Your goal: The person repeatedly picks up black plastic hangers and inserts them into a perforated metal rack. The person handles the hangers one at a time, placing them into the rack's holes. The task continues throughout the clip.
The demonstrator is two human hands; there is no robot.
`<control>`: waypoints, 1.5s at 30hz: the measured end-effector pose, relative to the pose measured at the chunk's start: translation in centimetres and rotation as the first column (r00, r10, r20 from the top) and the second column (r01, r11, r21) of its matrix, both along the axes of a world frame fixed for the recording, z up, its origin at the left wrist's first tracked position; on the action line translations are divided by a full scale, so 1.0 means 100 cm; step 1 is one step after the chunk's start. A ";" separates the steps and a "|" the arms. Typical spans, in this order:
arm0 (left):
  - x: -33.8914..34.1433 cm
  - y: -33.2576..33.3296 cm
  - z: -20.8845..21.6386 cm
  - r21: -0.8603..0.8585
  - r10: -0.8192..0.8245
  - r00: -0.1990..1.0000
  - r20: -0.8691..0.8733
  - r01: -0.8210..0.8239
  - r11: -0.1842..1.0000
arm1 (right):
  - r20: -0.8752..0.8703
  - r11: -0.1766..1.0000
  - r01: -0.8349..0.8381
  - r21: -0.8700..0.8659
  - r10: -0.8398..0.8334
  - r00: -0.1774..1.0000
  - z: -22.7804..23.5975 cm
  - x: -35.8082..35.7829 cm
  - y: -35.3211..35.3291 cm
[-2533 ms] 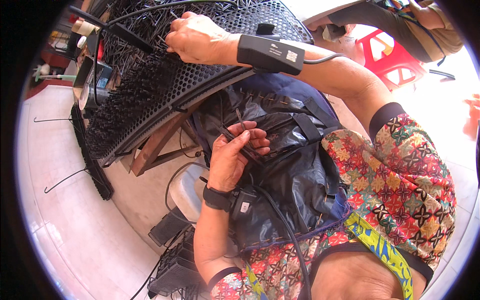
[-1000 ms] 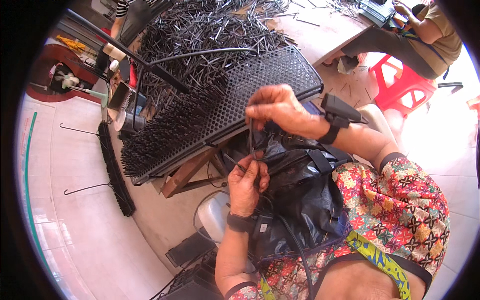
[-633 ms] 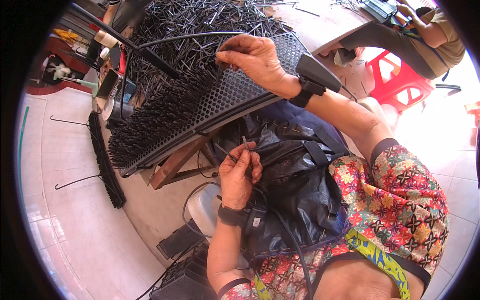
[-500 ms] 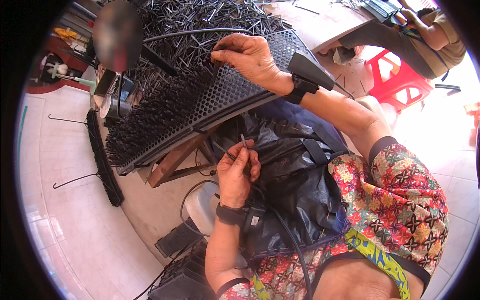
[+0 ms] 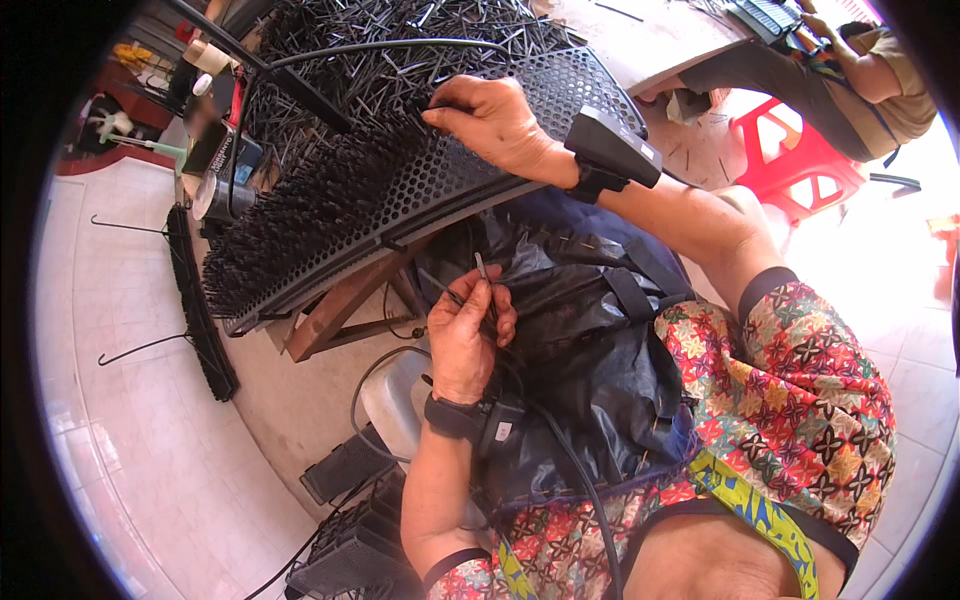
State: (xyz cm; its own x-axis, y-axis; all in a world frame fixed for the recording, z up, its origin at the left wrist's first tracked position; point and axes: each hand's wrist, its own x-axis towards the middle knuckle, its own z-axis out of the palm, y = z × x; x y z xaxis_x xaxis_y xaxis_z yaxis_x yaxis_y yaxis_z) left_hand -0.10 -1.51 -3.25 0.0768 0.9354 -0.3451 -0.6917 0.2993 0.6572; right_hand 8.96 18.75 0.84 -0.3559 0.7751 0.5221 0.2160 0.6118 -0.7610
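Inside the near edge of the perforated panel (image 5: 450, 175), the right hand (image 5: 495, 125), earlier near the left hand (image 5: 463, 340), now reaches upright strips (image 5: 300, 205) filling left-end holes; its grip I cannot tell. Below that edge, the left clasps loose strips (image 5: 481, 268).

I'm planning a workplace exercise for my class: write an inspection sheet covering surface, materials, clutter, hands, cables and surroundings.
Surface: black perforated plate on a brown frame; its right part shows bare holes.
Materials: dense black bristle-like strips standing across the plate's left part.
Clutter: heap of loose, thin black pieces beyond the plate.
Hands: left hand grips a few thin dark sticks; right hand is at the bristle-like strips' edge, its hold unclear.
Cables: thick black cable runs down to the picture's lower edge.
Surroundings: red plastic stool and a seated person, upper right.
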 end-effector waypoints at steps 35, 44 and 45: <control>0.002 -0.001 -0.001 0.099 -0.018 0.996 0.087 0.009 0.995 | 0.149 0.875 -0.313 -0.369 0.389 0.909 0.010 0.034 -0.075; 0.001 0.001 -0.003 0.029 -0.057 0.995 0.087 0.054 0.998 | -0.014 0.863 -0.021 0.505 0.033 0.999 0.033 -0.010 -0.011; 0.001 0.001 -0.002 0.035 -0.056 0.995 0.088 0.053 0.998 | -0.003 0.835 -0.010 0.550 0.014 1.000 0.032 -0.016 -0.007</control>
